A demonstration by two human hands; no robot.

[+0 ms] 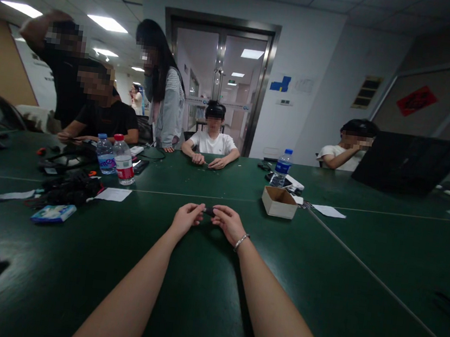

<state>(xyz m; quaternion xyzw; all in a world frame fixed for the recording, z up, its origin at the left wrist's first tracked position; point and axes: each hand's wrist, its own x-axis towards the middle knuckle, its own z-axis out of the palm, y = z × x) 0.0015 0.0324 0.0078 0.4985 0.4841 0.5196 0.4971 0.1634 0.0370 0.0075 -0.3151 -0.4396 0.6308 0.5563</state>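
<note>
Both my hands meet above the green table (pixel 195 274), in the middle of the head view. Between them is a small dark object (pixel 208 211), short and narrow; its kind is too small to make out. My left hand (pixel 188 220) pinches its left end between thumb and fingers. The other end sits in the fingertips of my right hand (pixel 228 223), which has a silver bracelet (pixel 241 242) at the wrist. My fingertips cover part of the object.
An open cardboard box (pixel 279 203) stands right of my hands, with a blue-capped water bottle (pixel 282 168) behind it. At left are a red-capped bottle (pixel 124 161), black cables (pixel 69 187) and a blue-white packet (pixel 54 213). A person (pixel 212 142) sits opposite; a monitor (pixel 410 163) stands at right.
</note>
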